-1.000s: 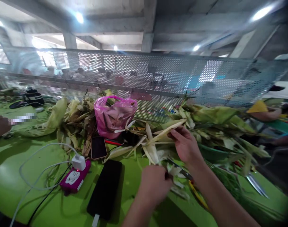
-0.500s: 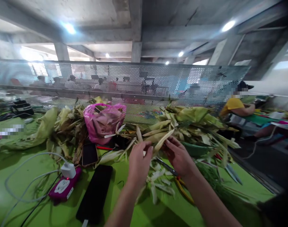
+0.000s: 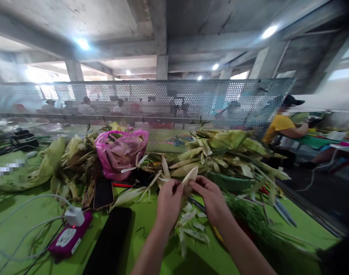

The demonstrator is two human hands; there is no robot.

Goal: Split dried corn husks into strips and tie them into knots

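Cream husk strip (image 3: 191, 174) was pinched between left hand (image 3: 169, 198) and right hand (image 3: 212, 194), above the green surface (image 3: 142, 212) and short of its far edge, step apparently spreading or folding, next move judged to need light, even finger tension.

L hand (image 3: 169, 200) & R hand (image 3: 211, 196) bare, fingers (image 3: 202, 183) uncovered; wrists (image 3: 162, 225) bare behind hands; forearms (image 3: 243, 244) bare farther back, widening twd elbows.
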